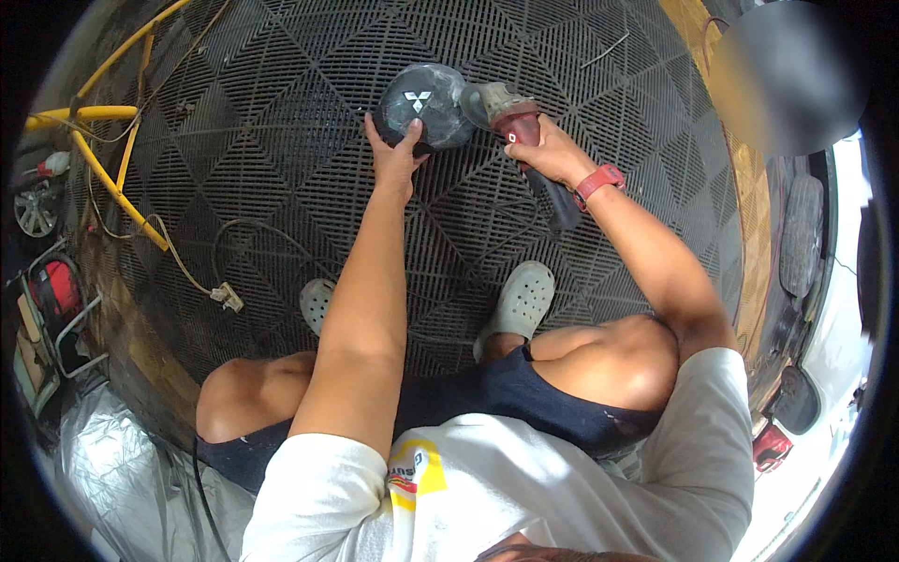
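My left hand (397, 156) grips the near edge of a round, dark cover (393, 105), its thumb on top and its fingers at the rim. A small silver emblem sits on the cover, and pale scuffed or dusty patches mark its right side and far edge. My right hand (556, 155) is wrapped round the red and black body of an angle grinder (521, 125). The grinder's round grey head is at the cover's right rim; whether it touches or only comes close, I cannot tell. The fingertips under the grinder are hidden.
Dark slatted floor tiles (309, 103) lie under my feet, with yellow-brown edging on both sides. Yellow tubular frame (117, 192) stands at the left. A pale cable ends in a plug (227, 297). Silver sheeting (122, 468) lies lower left; a white vehicle (833, 356) stands at the right.
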The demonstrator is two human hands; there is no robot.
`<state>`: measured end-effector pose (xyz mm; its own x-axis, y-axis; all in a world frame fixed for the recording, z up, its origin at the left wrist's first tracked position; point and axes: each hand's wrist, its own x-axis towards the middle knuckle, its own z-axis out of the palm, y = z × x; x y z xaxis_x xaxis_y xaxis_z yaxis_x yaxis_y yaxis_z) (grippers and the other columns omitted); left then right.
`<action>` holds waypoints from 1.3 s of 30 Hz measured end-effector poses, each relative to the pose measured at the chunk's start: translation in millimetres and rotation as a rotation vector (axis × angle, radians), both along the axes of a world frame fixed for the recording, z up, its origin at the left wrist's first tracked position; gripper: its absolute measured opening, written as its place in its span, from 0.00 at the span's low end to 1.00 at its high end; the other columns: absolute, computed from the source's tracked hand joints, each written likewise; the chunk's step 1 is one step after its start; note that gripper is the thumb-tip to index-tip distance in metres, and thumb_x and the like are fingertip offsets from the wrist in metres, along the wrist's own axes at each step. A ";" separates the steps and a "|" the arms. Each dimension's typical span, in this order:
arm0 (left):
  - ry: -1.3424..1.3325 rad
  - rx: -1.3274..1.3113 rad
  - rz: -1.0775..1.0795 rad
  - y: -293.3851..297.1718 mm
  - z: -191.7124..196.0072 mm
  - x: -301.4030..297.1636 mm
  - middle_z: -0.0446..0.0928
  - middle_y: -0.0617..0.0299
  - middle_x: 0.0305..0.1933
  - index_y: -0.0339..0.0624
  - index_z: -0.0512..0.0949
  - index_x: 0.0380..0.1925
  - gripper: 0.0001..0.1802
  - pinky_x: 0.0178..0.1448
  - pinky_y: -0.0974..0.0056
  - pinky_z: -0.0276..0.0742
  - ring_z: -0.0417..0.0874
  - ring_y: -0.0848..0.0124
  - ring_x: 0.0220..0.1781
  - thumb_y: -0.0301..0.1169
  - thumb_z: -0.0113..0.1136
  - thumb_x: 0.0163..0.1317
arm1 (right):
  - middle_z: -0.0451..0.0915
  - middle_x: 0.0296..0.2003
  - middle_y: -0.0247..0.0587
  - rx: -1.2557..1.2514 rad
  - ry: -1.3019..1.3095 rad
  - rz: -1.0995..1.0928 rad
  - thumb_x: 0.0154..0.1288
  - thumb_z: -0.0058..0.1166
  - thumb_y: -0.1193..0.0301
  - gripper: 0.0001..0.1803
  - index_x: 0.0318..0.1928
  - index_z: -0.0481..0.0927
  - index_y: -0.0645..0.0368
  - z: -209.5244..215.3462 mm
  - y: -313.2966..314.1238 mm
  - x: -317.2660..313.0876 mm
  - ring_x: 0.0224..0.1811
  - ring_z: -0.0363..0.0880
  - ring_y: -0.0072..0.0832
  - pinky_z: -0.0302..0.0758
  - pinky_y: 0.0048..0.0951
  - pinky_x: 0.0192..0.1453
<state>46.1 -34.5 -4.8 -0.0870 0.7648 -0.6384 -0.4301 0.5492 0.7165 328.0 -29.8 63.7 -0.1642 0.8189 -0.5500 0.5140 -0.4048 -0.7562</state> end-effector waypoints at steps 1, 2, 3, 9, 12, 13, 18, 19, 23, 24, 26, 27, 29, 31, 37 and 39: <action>0.017 0.001 -0.023 1.6 3.5 -1.1 0.51 0.46 0.89 0.72 0.36 0.89 0.64 0.72 0.38 0.79 0.66 0.45 0.83 0.40 0.78 0.70 | 0.82 0.49 0.44 0.052 -0.113 0.022 0.65 0.71 0.60 0.34 0.65 0.73 0.65 5.1 3.3 -0.8 0.47 0.82 0.32 0.82 0.36 0.54; 0.035 0.003 -0.046 3.7 6.9 -2.8 0.52 0.45 0.88 0.72 0.37 0.89 0.66 0.72 0.37 0.80 0.67 0.45 0.83 0.39 0.80 0.67 | 0.83 0.52 0.53 0.105 -0.225 0.045 0.64 0.70 0.56 0.37 0.64 0.72 0.67 11.9 7.6 1.3 0.52 0.84 0.41 0.81 0.40 0.58; 0.083 -0.008 -0.107 6.5 9.9 -13.1 0.52 0.46 0.88 0.69 0.37 0.89 0.67 0.74 0.38 0.79 0.68 0.46 0.83 0.40 0.81 0.66 | 0.84 0.55 0.62 0.152 -0.333 0.069 0.63 0.70 0.53 0.40 0.64 0.72 0.69 22.3 9.7 -2.6 0.56 0.85 0.51 0.81 0.45 0.62; 0.110 -0.032 -0.275 13.9 19.6 -31.1 0.53 0.48 0.89 0.71 0.39 0.90 0.67 0.76 0.36 0.78 0.67 0.45 0.84 0.41 0.82 0.65 | 0.86 0.49 0.74 0.235 -0.445 0.164 0.63 0.68 0.51 0.39 0.60 0.69 0.70 32.6 8.4 -5.7 0.54 0.86 0.67 0.82 0.55 0.61; 0.101 -0.032 -0.341 16.9 21.9 -36.4 0.53 0.47 0.89 0.72 0.41 0.90 0.67 0.78 0.34 0.75 0.66 0.44 0.85 0.42 0.83 0.63 | 0.86 0.48 0.73 0.243 -0.498 0.235 0.63 0.67 0.52 0.38 0.60 0.69 0.70 29.4 4.4 -3.8 0.54 0.86 0.67 0.82 0.56 0.60; 0.114 -0.036 -0.365 18.0 24.7 -37.0 0.54 0.47 0.89 0.73 0.42 0.90 0.67 0.78 0.33 0.74 0.66 0.44 0.85 0.42 0.84 0.62 | 0.86 0.48 0.73 0.233 -0.508 0.232 0.63 0.67 0.52 0.38 0.59 0.69 0.70 30.1 3.7 -2.2 0.53 0.87 0.67 0.82 0.56 0.60; 0.194 -0.053 -0.468 23.5 22.5 -59.9 0.56 0.45 0.89 0.75 0.45 0.90 0.67 0.79 0.31 0.71 0.64 0.43 0.86 0.43 0.85 0.60 | 0.87 0.46 0.73 0.222 -0.515 0.220 0.62 0.67 0.53 0.38 0.59 0.69 0.70 36.5 7.2 1.0 0.52 0.87 0.66 0.82 0.57 0.60; 0.185 -0.045 -0.474 24.3 23.1 -59.4 0.55 0.45 0.89 0.75 0.45 0.89 0.67 0.80 0.30 0.71 0.64 0.43 0.86 0.43 0.85 0.60 | 0.87 0.46 0.73 0.233 -0.501 0.223 0.62 0.67 0.53 0.38 0.60 0.69 0.70 35.0 6.4 1.6 0.53 0.87 0.66 0.82 0.56 0.60; 0.196 -0.066 -0.491 25.1 15.8 -72.2 0.54 0.43 0.89 0.74 0.43 0.90 0.69 0.79 0.31 0.71 0.63 0.44 0.86 0.43 0.85 0.60 | 0.87 0.48 0.72 0.243 -0.454 0.297 0.62 0.67 0.53 0.39 0.62 0.69 0.71 34.1 11.1 -20.8 0.54 0.87 0.65 0.82 0.56 0.62; 0.195 -0.051 -0.464 23.9 15.7 -68.8 0.55 0.43 0.89 0.69 0.42 0.90 0.70 0.78 0.31 0.72 0.65 0.43 0.85 0.44 0.86 0.59 | 0.87 0.48 0.72 0.224 -0.471 0.280 0.62 0.68 0.53 0.40 0.62 0.69 0.71 32.2 12.6 -18.6 0.54 0.87 0.65 0.82 0.55 0.62; 0.194 -0.023 -0.410 18.7 14.2 -58.6 0.58 0.41 0.87 0.59 0.41 0.90 0.73 0.75 0.31 0.75 0.69 0.42 0.83 0.44 0.88 0.56 | 0.86 0.50 0.71 0.186 -0.506 0.246 0.63 0.69 0.51 0.40 0.62 0.70 0.69 26.6 17.1 -14.0 0.55 0.87 0.65 0.82 0.54 0.61; 0.221 -0.050 -0.394 17.7 9.6 -55.7 0.59 0.40 0.86 0.54 0.43 0.90 0.72 0.74 0.34 0.76 0.70 0.43 0.82 0.45 0.87 0.56 | 0.86 0.50 0.70 0.186 -0.531 0.226 0.62 0.69 0.50 0.41 0.62 0.70 0.69 25.3 22.3 -10.8 0.55 0.87 0.64 0.82 0.53 0.61; 0.271 -0.106 -0.364 14.1 -0.1 -48.7 0.61 0.39 0.84 0.46 0.45 0.88 0.71 0.73 0.38 0.77 0.72 0.44 0.81 0.48 0.87 0.56 | 0.86 0.50 0.69 0.200 -0.536 0.228 0.62 0.69 0.49 0.41 0.62 0.70 0.69 24.8 28.7 -0.2 0.55 0.87 0.63 0.82 0.53 0.61; 0.251 -0.077 -0.337 9.4 -14.9 -55.0 0.64 0.40 0.82 0.41 0.48 0.86 0.69 0.71 0.40 0.77 0.74 0.46 0.79 0.50 0.86 0.57 | 0.87 0.50 0.68 0.192 -0.516 0.223 0.61 0.69 0.48 0.42 0.61 0.71 0.68 30.1 33.6 -9.0 0.54 0.87 0.62 0.82 0.51 0.61; 0.181 -0.035 -0.226 1.6 -19.4 -42.7 0.69 0.43 0.79 0.41 0.52 0.85 0.65 0.72 0.46 0.76 0.76 0.49 0.76 0.51 0.84 0.59 | 0.87 0.53 0.68 0.169 -0.418 0.282 0.58 0.69 0.48 0.45 0.63 0.73 0.72 22.4 44.4 -17.1 0.56 0.88 0.59 0.82 0.48 0.63; 0.164 -0.031 -0.222 4.0 -10.4 -41.9 0.70 0.43 0.79 0.43 0.54 0.85 0.63 0.74 0.46 0.75 0.75 0.49 0.78 0.49 0.84 0.59 | 0.86 0.55 0.67 0.108 -0.428 0.295 0.57 0.70 0.48 0.47 0.66 0.73 0.71 25.1 46.0 -10.5 0.58 0.87 0.58 0.82 0.47 0.65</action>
<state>4.2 -30.4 -15.2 -0.0234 0.7572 -0.6528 -0.1766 0.6396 0.7482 317.6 16.2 88.8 -0.1758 0.8273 -0.5335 0.8660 -0.1277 -0.4835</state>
